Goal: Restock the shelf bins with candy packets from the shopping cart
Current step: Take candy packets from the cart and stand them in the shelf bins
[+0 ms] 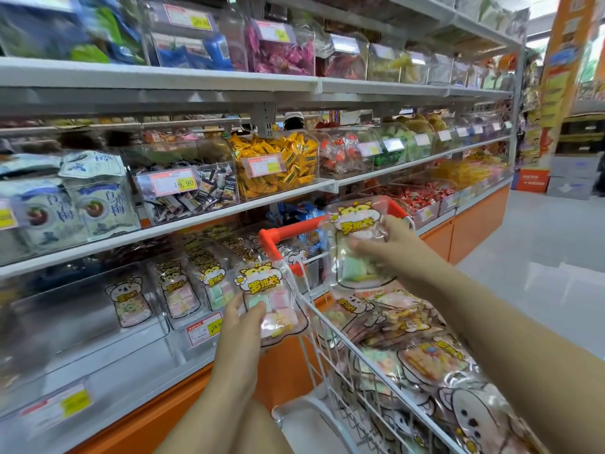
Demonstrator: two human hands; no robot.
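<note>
We hold one candy packet (265, 290) in our left hand (240, 326), fingers (254, 310) curled round its lower edge, near the low shelf bins (176, 309) on the left, while our right hand (396, 247) pinches a second packet (353, 224) over the far end of the shopping cart (284, 232).

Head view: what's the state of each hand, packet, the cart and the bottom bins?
left hand, gripping left packet
right hand, gripping right packet
shopping cart, full of packets
middle bin, partly stocked, packets upright
left bin, one packet showing
</note>
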